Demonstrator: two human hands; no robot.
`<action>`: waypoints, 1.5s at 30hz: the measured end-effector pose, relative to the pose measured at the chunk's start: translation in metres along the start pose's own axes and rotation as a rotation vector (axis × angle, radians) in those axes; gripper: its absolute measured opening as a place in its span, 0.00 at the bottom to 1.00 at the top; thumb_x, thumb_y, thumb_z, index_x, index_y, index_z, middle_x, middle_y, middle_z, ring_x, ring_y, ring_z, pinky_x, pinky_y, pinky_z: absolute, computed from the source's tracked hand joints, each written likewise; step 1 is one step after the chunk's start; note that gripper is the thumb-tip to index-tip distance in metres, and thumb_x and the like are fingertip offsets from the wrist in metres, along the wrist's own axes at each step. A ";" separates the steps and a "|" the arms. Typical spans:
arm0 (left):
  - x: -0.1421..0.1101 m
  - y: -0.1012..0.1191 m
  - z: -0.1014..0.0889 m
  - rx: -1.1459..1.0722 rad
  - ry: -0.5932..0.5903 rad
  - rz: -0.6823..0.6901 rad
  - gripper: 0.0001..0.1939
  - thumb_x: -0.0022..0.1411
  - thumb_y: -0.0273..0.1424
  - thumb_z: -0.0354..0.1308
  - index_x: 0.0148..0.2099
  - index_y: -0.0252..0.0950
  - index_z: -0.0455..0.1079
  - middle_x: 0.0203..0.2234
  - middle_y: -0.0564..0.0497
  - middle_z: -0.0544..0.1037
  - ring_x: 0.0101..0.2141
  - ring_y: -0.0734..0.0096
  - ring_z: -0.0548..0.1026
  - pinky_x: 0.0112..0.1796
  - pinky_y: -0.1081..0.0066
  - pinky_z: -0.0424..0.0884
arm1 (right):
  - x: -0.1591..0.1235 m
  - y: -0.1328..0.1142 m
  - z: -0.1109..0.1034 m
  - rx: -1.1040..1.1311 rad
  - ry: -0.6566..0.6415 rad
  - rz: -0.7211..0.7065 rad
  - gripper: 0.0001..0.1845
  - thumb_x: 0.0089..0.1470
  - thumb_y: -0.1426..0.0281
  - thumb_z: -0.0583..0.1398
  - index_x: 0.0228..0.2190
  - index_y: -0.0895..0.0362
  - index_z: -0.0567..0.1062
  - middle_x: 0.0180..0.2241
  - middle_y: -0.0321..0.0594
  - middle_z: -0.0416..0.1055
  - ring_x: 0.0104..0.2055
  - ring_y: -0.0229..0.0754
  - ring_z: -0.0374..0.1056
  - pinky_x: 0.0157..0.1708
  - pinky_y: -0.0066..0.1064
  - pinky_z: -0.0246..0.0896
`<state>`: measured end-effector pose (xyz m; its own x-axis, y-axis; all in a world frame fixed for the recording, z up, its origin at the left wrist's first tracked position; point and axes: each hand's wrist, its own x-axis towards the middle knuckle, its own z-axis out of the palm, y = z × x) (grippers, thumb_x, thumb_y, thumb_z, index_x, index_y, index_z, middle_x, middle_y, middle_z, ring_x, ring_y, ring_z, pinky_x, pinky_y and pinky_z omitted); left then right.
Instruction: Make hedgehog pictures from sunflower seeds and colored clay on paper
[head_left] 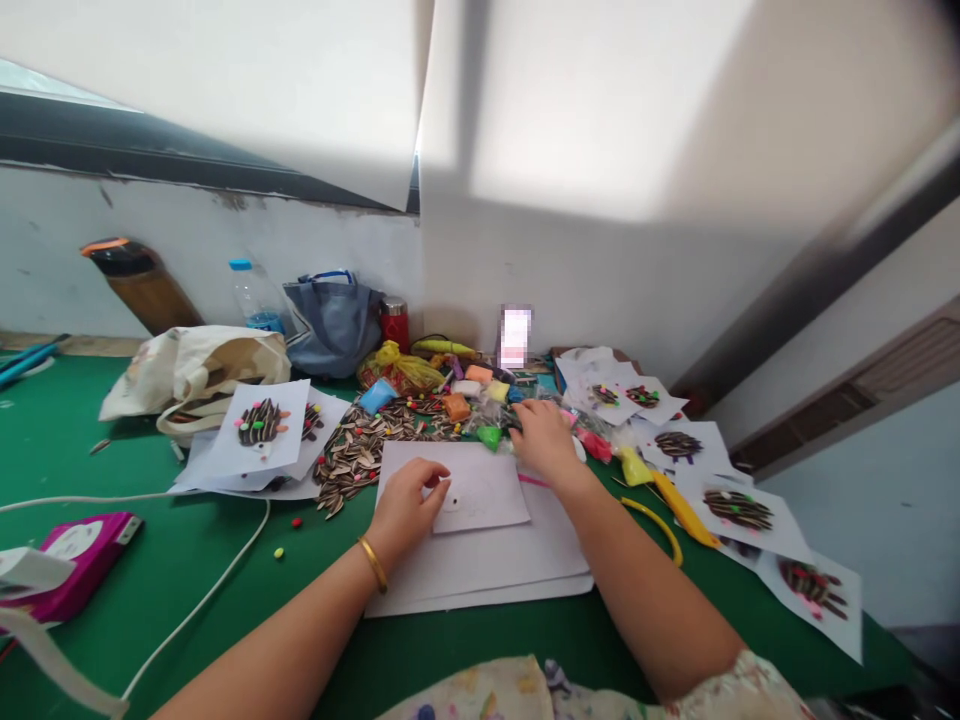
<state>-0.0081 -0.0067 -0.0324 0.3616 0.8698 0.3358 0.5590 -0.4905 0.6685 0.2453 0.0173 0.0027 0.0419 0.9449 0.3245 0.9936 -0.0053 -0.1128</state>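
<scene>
Nearest, green tabletop point(187, 560). On it, loose white sheets point(487, 575), stacked unevenly.
Upon these, one small white card point(484, 510), between the person's arms, bearing a black dot point(454, 500) and faint marks.
Left hand point(411, 500), gold bangle point(373, 563) at the wrist: resting on the card's left part, fingers loosely curled, slight gap to the thumb, nothing visible in its hold.
Right hand point(544, 440): beyond the card, fingers bent down among clay packets; whether it grips anything, I cannot tell.
Risks, in my judgement: sideways pressure could skid the card over the loose sheets; the left thumb, close by, could smear the dot; a dragged packet could scatter sunflower seeds point(349, 455) over the paper.
Card orientation: flat, long axis left to right, slightly askew; top undeterminable.
Farther: green clay packet point(490, 437), orange clay point(456, 406), yellow plastic bag point(401, 365).
Farthest: lit phone point(515, 335), upright.
</scene>
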 end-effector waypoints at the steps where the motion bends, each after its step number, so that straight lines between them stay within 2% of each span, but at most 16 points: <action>1: 0.000 0.000 -0.001 -0.006 0.008 0.001 0.06 0.62 0.32 0.54 0.39 0.38 0.71 0.31 0.50 0.74 0.34 0.66 0.73 0.39 0.65 0.69 | 0.006 0.001 0.002 -0.024 -0.023 0.005 0.18 0.55 0.67 0.59 0.49 0.54 0.75 0.52 0.46 0.69 0.54 0.53 0.58 0.50 0.42 0.52; 5: 0.000 0.001 -0.003 -0.044 0.044 0.003 0.06 0.63 0.32 0.54 0.39 0.37 0.71 0.32 0.50 0.74 0.35 0.67 0.72 0.39 0.64 0.69 | 0.017 0.001 0.005 -0.060 -0.050 0.010 0.12 0.57 0.69 0.57 0.41 0.54 0.78 0.49 0.46 0.72 0.53 0.52 0.59 0.48 0.41 0.51; 10: -0.001 0.006 -0.006 -0.087 0.094 0.021 0.07 0.64 0.32 0.53 0.39 0.37 0.71 0.33 0.49 0.74 0.37 0.66 0.72 0.41 0.64 0.69 | -0.005 -0.011 -0.005 0.137 0.124 -0.055 0.12 0.56 0.71 0.56 0.42 0.56 0.76 0.51 0.45 0.71 0.54 0.49 0.61 0.53 0.40 0.50; 14: -0.002 0.008 -0.006 -0.097 0.091 0.041 0.07 0.64 0.32 0.53 0.39 0.37 0.71 0.34 0.49 0.74 0.38 0.66 0.72 0.41 0.64 0.70 | -0.031 -0.028 -0.005 0.289 0.049 -0.218 0.14 0.56 0.72 0.56 0.43 0.55 0.75 0.44 0.43 0.75 0.48 0.47 0.66 0.51 0.39 0.54; 16: -0.002 0.007 -0.005 -0.096 0.087 0.043 0.07 0.64 0.32 0.53 0.39 0.38 0.71 0.34 0.49 0.74 0.38 0.65 0.72 0.41 0.64 0.70 | -0.034 -0.031 -0.003 0.314 0.029 -0.254 0.15 0.56 0.72 0.55 0.44 0.55 0.76 0.43 0.43 0.76 0.47 0.46 0.67 0.50 0.37 0.56; 19: -0.001 0.005 -0.005 -0.089 0.087 0.036 0.06 0.64 0.32 0.53 0.39 0.38 0.71 0.34 0.49 0.75 0.38 0.65 0.73 0.41 0.64 0.70 | -0.021 -0.023 -0.001 0.304 0.071 -0.210 0.17 0.58 0.73 0.54 0.47 0.56 0.75 0.45 0.44 0.75 0.49 0.47 0.66 0.52 0.38 0.56; 21: 0.000 0.005 -0.004 -0.086 0.087 0.033 0.06 0.63 0.31 0.53 0.39 0.37 0.71 0.34 0.49 0.75 0.37 0.65 0.73 0.41 0.64 0.70 | -0.006 -0.012 0.000 0.251 0.110 -0.115 0.18 0.60 0.73 0.53 0.49 0.56 0.74 0.47 0.46 0.74 0.51 0.48 0.66 0.52 0.39 0.56; 23: 0.000 0.005 -0.004 -0.089 0.084 0.028 0.06 0.63 0.31 0.53 0.39 0.37 0.71 0.34 0.49 0.75 0.37 0.66 0.73 0.41 0.64 0.70 | 0.006 0.001 0.001 0.198 0.073 -0.042 0.20 0.60 0.72 0.53 0.53 0.58 0.72 0.49 0.48 0.73 0.53 0.48 0.64 0.54 0.38 0.55; 25: 0.000 0.005 -0.005 -0.094 0.079 0.021 0.06 0.63 0.31 0.53 0.39 0.37 0.71 0.34 0.49 0.75 0.37 0.66 0.73 0.41 0.64 0.71 | 0.014 0.013 0.003 0.185 -0.005 -0.029 0.22 0.58 0.70 0.57 0.54 0.59 0.70 0.51 0.49 0.72 0.54 0.48 0.65 0.53 0.36 0.57; 28: -0.001 0.005 -0.005 -0.097 0.080 0.019 0.07 0.63 0.31 0.53 0.39 0.37 0.71 0.34 0.48 0.75 0.38 0.65 0.73 0.41 0.64 0.70 | 0.013 0.028 0.002 0.194 -0.001 0.005 0.22 0.60 0.71 0.55 0.55 0.59 0.70 0.53 0.47 0.71 0.54 0.46 0.65 0.53 0.35 0.57; 31: -0.001 0.005 -0.004 -0.101 0.082 0.021 0.06 0.63 0.31 0.53 0.39 0.37 0.71 0.35 0.48 0.75 0.38 0.65 0.73 0.41 0.64 0.70 | 0.002 0.039 -0.003 0.207 0.043 0.074 0.17 0.61 0.70 0.53 0.48 0.57 0.75 0.46 0.44 0.75 0.49 0.45 0.68 0.49 0.34 0.59; 34: -0.002 0.006 -0.004 -0.103 0.079 0.025 0.06 0.63 0.31 0.53 0.39 0.38 0.71 0.34 0.49 0.75 0.38 0.66 0.73 0.41 0.64 0.70 | -0.011 0.041 -0.004 0.190 -0.052 0.026 0.12 0.58 0.67 0.57 0.40 0.53 0.79 0.42 0.41 0.75 0.46 0.44 0.68 0.45 0.33 0.60; 37: -0.001 0.006 -0.003 -0.100 0.076 0.031 0.06 0.63 0.31 0.53 0.39 0.38 0.71 0.34 0.49 0.75 0.38 0.65 0.73 0.42 0.64 0.70 | -0.021 0.035 0.002 0.129 -0.112 -0.023 0.14 0.53 0.64 0.63 0.43 0.51 0.78 0.47 0.42 0.72 0.52 0.48 0.64 0.48 0.37 0.58; 39: -0.001 0.006 -0.004 -0.095 0.083 0.035 0.06 0.63 0.31 0.53 0.39 0.38 0.71 0.34 0.49 0.75 0.37 0.65 0.73 0.41 0.64 0.71 | -0.025 0.031 0.005 0.077 -0.119 -0.027 0.17 0.51 0.63 0.65 0.44 0.50 0.78 0.48 0.43 0.70 0.53 0.51 0.62 0.48 0.40 0.56; 45: 0.000 0.007 -0.005 -0.091 0.101 0.035 0.06 0.63 0.31 0.54 0.38 0.38 0.71 0.33 0.49 0.75 0.37 0.66 0.73 0.40 0.65 0.71 | -0.027 0.026 0.003 0.049 -0.076 -0.022 0.10 0.54 0.65 0.62 0.38 0.52 0.79 0.46 0.42 0.71 0.50 0.49 0.63 0.47 0.41 0.54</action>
<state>-0.0083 -0.0099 -0.0245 0.3003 0.8553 0.4222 0.4758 -0.5179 0.7109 0.2698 -0.0075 -0.0123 0.0097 0.9668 0.2554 0.9878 0.0304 -0.1526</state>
